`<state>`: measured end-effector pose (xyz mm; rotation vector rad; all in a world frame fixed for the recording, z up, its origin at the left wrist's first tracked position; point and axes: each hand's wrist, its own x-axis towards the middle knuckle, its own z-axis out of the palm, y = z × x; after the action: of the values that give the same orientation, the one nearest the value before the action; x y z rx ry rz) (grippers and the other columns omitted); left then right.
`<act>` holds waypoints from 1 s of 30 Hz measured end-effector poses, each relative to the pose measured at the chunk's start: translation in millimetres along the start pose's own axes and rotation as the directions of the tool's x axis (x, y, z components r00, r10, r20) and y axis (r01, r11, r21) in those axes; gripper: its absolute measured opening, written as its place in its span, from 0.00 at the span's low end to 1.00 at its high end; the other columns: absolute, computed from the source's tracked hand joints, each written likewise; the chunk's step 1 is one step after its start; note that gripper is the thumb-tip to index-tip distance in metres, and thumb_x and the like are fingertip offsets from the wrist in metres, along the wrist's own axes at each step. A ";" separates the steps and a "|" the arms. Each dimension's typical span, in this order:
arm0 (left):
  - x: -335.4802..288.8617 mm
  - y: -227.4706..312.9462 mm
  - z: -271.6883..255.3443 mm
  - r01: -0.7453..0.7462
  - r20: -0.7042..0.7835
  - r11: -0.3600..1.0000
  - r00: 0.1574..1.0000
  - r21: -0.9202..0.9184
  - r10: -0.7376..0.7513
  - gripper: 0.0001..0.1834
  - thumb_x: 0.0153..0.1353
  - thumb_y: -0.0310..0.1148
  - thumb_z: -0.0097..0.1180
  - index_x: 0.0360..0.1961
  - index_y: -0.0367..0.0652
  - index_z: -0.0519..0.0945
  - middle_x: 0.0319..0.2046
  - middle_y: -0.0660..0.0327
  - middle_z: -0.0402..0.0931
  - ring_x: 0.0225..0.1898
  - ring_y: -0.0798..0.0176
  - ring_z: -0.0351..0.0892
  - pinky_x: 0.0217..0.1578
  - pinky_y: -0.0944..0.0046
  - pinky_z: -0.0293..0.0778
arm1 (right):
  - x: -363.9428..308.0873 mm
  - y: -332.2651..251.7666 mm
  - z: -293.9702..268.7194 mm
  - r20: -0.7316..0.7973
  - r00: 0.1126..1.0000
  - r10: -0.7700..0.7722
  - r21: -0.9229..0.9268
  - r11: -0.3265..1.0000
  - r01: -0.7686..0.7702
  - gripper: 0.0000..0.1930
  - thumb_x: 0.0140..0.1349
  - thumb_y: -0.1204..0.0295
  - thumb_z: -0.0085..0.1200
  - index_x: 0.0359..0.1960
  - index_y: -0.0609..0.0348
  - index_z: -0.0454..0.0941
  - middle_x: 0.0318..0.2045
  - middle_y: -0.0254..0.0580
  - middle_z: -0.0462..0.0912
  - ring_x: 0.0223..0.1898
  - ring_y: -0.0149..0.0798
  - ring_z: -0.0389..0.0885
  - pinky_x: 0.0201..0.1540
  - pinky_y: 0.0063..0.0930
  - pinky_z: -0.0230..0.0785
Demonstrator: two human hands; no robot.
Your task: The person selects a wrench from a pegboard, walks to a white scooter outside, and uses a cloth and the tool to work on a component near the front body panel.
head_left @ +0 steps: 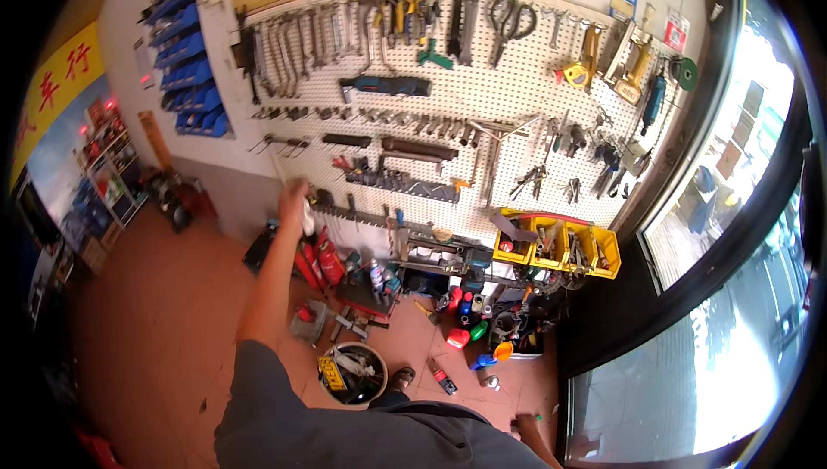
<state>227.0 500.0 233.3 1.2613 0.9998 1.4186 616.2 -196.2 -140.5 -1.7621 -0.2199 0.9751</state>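
My left hand [294, 202] is stretched out to the lower left edge of the white pegboard [301, 137]. Its fingers look curled, and a whitish thing [307, 217] shows against them, too blurred to name. Close by, a row of slim tools [351, 209] hangs along the board's lower strip. Low at my right side, my right hand [524, 425] is partly visible with its fingers bent in. A small green tip [539, 417] sticks out beside them; what it belongs to is hidden.
Wrenches [289, 51], pliers [413, 0] and sockets [431, 124] hang higher up. Yellow bins [551, 245] jut out at the right. On the floor stand a bucket [379, 361] of scraps, a red fire extinguisher [328, 258] and several bottles [465, 335]. A glass door [672, 400] borders the right.
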 end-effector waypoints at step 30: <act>188.0 215.6 236.7 -0.598 0.401 0.801 0.730 -0.016 0.554 0.12 0.64 0.37 0.59 0.45 0.46 0.83 0.35 0.66 0.82 0.22 0.74 0.72 0.20 0.72 0.68 | -67.0 -86.8 164.1 -0.181 0.914 0.362 -0.350 0.845 -0.404 0.18 0.63 0.58 0.54 0.49 0.52 0.82 0.40 0.51 0.85 0.48 0.43 0.83 0.50 0.34 0.76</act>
<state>431.3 634.7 512.6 1.9715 0.4187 1.4822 483.5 -81.8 -49.7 -2.2719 0.0232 1.1742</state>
